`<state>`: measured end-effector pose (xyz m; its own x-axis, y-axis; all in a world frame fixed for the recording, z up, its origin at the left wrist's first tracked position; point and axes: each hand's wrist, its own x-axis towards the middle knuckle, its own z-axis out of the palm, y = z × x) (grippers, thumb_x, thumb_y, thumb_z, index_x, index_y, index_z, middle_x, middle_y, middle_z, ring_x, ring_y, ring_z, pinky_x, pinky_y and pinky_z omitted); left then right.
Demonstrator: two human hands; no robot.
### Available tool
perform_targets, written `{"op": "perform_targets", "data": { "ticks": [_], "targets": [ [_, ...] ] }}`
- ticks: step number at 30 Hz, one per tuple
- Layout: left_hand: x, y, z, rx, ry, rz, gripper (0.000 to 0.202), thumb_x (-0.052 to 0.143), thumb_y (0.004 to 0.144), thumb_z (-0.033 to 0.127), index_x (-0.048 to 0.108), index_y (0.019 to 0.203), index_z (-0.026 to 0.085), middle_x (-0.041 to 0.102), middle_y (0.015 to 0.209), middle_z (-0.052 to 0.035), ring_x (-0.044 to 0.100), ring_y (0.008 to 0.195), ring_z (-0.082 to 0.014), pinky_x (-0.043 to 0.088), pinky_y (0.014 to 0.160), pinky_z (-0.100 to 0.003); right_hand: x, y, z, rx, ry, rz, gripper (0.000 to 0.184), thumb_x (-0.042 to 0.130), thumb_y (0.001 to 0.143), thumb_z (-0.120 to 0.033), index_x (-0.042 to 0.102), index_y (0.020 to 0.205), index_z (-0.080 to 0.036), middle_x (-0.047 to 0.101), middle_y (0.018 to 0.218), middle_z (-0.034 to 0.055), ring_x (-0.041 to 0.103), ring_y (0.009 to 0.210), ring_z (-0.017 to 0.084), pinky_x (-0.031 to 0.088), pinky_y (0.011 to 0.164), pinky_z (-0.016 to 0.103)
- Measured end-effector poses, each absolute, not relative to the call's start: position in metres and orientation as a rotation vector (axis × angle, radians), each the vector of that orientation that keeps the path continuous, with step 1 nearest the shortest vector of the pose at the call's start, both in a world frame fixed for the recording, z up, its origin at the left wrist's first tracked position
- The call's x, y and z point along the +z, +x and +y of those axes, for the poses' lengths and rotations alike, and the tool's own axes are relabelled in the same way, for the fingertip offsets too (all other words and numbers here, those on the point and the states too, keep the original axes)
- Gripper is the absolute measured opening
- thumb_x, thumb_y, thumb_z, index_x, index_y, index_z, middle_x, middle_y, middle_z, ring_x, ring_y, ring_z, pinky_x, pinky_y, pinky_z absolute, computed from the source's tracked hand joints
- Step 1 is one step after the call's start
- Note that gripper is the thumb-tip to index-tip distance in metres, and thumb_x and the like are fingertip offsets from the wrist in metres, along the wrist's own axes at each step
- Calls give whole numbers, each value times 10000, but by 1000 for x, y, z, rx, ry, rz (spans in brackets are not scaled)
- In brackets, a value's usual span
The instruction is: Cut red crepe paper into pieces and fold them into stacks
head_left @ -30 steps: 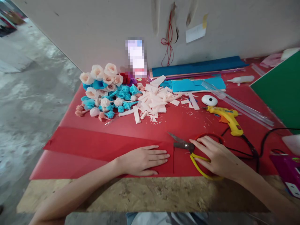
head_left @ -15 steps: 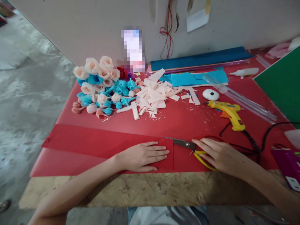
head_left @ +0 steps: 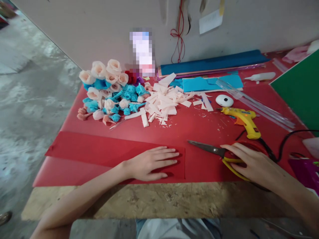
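My left hand lies flat on a long strip of red paper, its fingers stretched to the right, near the strip's straight right end. My right hand is closed on the handles of a pair of scissors. One handle loop shows yellow, and the dark blades are closed together and point left. The tip is a little to the right of the paper's end and apart from it. My palm hides part of the handles.
Paper flowers in cream, blue and pink heap at the back left, beside pale paper scraps. A yellow glue gun, a white round object, clear sticks and folded blue paper lie behind my right hand. The glue gun's black cable curls nearby.
My right hand has drawn the scissors to the right, away from the red paper's end. My left hand has stayed on the paper, almost unmoved.
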<state>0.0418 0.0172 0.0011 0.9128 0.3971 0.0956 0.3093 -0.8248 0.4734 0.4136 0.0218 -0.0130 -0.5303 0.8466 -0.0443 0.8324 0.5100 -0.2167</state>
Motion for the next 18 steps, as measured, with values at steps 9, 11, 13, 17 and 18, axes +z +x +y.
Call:
{"op": "perform_targets", "data": {
  "ticks": [9, 11, 13, 17, 18],
  "targets": [
    [40, 6, 29, 44, 2575, 1254, 256, 426, 902, 258, 574, 1090, 168, 597, 1093, -83, 564, 987, -200, 476, 875, -353, -4, 398, 16, 540, -1765, -2148, 266, 498, 770, -408, 580, 961, -242, 699, 833, 97, 669, 726, 300, 535, 571, 372],
    [44, 2, 18, -60, 2610, 1248, 307, 484, 865, 350, 569, 1110, 186, 601, 1108, -84, 571, 976, -219, 479, 867, -372, 0, 394, 15, 572, -1792, -2097, 267, 515, 756, -436, 589, 926, -244, 699, 769, 85, 665, 665, 296, 524, 541, 374],
    [41, 1, 2, -192, 2646, 1193, 461, 541, 806, 343, 489, 1238, 192, 549, 1242, -98, 524, 1095, -270, 447, 928, -416, 0, 391, 14, 593, -1793, -2058, 274, 533, 746, -459, 600, 903, -244, 697, 746, 79, 661, 642, 293, 518, 538, 376],
    [19, -2, -24, -292, 2674, 1251, 687, 453, 695, 75, 337, 1367, 161, 340, 1446, -111, 309, 1320, -334, 334, 1034, -503, -2, 388, 15, 628, -1736, -1989, 324, 550, 740, -488, 615, 921, -226, 698, 810, 93, 662, 695, 296, 527, 610, 398],
    [14, -3, -26, -293, 2661, 1276, 711, 420, 681, 37, 326, 1375, 164, 303, 1466, -106, 299, 1330, -321, 334, 1040, -498, -2, 387, 15, 631, -1724, -1976, 332, 557, 738, -487, 614, 928, -222, 697, 827, 94, 663, 709, 292, 528, 633, 401]
  ]
}}
